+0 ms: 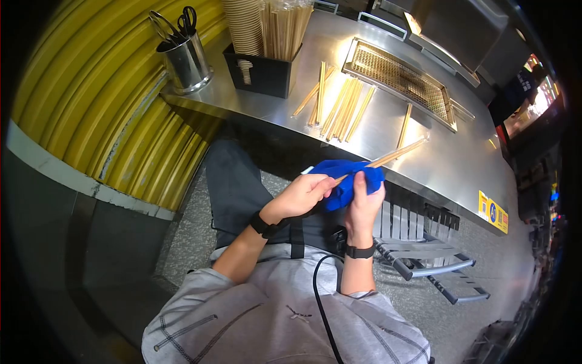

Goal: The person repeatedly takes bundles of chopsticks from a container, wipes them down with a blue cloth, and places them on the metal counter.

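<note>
Wrapped chopsticks (397,151) slant up and to the right from a blue cloth (345,197) in front of the counter edge. My left hand (304,195) is closed around the lower end of the chopsticks, left of the cloth. With the thumb on top, my right hand (366,200) grips the cloth around the middle of the chopsticks. Their far ends reach over the counter. Several more chopsticks (344,109) lie in a loose group on the steel surface, and another few (404,126) lie apart to the right.
The steel counter (267,112) carries a black holder (260,79) with paper cups and wrapped chopsticks, a metal canister (188,64) with scissors, and a recessed grill grate (400,76). A metal-framed chair (424,255) stands below right. Someone in dark clothing (515,91) is at the far right.
</note>
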